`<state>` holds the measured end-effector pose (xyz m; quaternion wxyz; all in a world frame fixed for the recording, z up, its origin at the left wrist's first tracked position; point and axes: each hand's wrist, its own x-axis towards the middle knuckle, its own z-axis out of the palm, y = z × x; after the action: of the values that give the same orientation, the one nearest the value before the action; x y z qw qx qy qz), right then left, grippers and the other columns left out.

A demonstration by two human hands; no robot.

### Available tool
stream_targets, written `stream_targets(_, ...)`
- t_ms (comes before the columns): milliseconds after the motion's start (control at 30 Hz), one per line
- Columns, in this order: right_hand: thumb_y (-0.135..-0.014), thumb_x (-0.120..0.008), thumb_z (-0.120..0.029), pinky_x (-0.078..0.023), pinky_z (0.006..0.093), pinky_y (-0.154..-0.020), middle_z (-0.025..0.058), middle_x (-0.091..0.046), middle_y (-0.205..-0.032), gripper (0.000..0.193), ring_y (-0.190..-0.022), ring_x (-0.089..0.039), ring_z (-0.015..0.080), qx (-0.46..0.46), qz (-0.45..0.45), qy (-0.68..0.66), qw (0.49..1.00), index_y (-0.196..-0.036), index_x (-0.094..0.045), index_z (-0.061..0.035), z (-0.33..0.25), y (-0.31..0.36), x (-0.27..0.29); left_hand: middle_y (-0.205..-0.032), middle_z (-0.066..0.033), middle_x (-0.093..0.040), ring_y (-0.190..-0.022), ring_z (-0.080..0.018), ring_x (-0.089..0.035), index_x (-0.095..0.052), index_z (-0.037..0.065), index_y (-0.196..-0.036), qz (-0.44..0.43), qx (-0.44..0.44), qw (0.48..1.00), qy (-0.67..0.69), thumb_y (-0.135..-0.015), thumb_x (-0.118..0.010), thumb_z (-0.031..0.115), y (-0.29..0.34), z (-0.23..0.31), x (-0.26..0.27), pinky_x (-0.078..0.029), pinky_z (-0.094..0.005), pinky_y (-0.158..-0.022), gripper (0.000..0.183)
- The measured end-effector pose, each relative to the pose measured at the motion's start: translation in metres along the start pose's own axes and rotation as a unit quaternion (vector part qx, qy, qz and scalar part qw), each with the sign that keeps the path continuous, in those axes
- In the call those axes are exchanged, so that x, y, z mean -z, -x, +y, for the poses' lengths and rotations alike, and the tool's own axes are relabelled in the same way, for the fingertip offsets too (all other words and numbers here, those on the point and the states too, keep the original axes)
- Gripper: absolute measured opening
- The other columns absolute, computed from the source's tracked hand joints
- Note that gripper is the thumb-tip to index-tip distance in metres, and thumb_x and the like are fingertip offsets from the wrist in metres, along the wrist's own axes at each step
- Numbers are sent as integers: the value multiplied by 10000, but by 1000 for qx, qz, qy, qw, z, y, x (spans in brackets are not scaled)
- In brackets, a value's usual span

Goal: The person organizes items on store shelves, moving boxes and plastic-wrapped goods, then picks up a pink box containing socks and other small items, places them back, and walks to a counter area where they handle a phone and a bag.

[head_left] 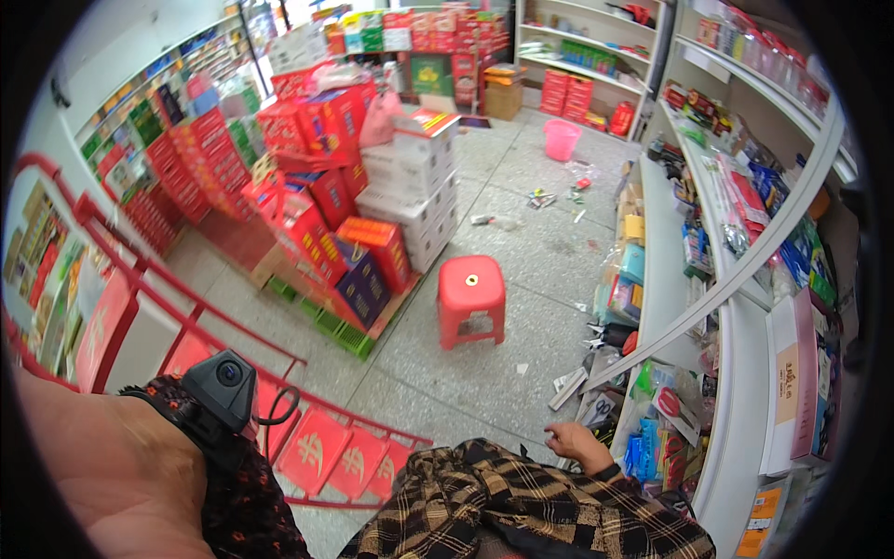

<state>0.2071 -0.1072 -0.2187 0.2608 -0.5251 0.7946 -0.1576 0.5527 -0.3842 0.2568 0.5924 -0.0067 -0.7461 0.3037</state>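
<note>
My left hand (102, 475) looms large at the lower left, palm and wrist showing, its fingers outside the picture. A small black camera (229, 374) is strapped at that wrist, over a dark patterned sleeve. My right hand (575, 443) hangs low beside the right shelving, fingers loosely parted and apparently holding nothing. Close to it are packaged scissors (601, 407) and other packets on a low shelf. A red metal ladder (186, 321) with red treads (315, 452) stands by my left arm and runs along below me.
A red plastic stool (471, 289) stands on the speckled floor. Red gift boxes (321, 210) and white cartons (410, 200) are stacked on a pallet. Litter (540, 197) and a pink bin (561, 140) lie beyond. A diagonal metal bar (717, 284) crosses the right shelves.
</note>
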Motion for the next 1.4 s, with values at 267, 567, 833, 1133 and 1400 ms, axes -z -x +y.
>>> stream_targets(267,-845,-611,-329,-514,442,-734,208,-682,-906,377,-849,-658,374,-114,-68,-35,991,-1112,-653,-66,60,19,-21,-1229,-219,-576,-1187,-345,-523,-512,-72,-1269,81,230,965,98,-876,-572,575,42,-12,-134,-351,-495,-1056,760)
stream_targets(567,-843,-608,-318,-518,441,-746,206,-683,-905,364,-857,-659,370,-158,-79,-56,983,-1108,-659,-75,79,-171,89,-900,-131,-685,-826,-287,-665,-685,89,-1048,-553,535,608,198,-758,-715,470,358,11,-241,-519,-388,-725,480)
stream_targets(833,-840,-606,-309,-521,440,-757,205,-684,-904,352,-864,-660,367,-155,7,-59,986,-1104,-665,-83,123,-300,206,-1166,-134,-637,-1096,-258,-585,-561,76,-1312,-514,762,-104,381,-790,-577,719,537,173,-291,-526,-432,-841,828)
stream_targets(1133,-838,-603,-298,-524,438,-769,204,-685,-903,340,-872,-661,364,-211,-22,-72,975,-1100,-671,-91,250,-396,262,-1140,-109,-648,-1058,-229,-604,-585,101,-1283,-360,831,-182,384,-806,-619,645,497,201,-443,-527,-412,-832,724)
stream_targets(1400,-836,-600,-289,-527,437,-780,203,-685,-902,331,-879,-662,360,-173,-180,-28,968,-1096,-677,-99,383,-531,371,-1117,-87,-658,-1024,-202,-620,-607,123,-1257,-246,870,-184,385,-820,-656,579,410,217,-611,-527,-393,-823,633)
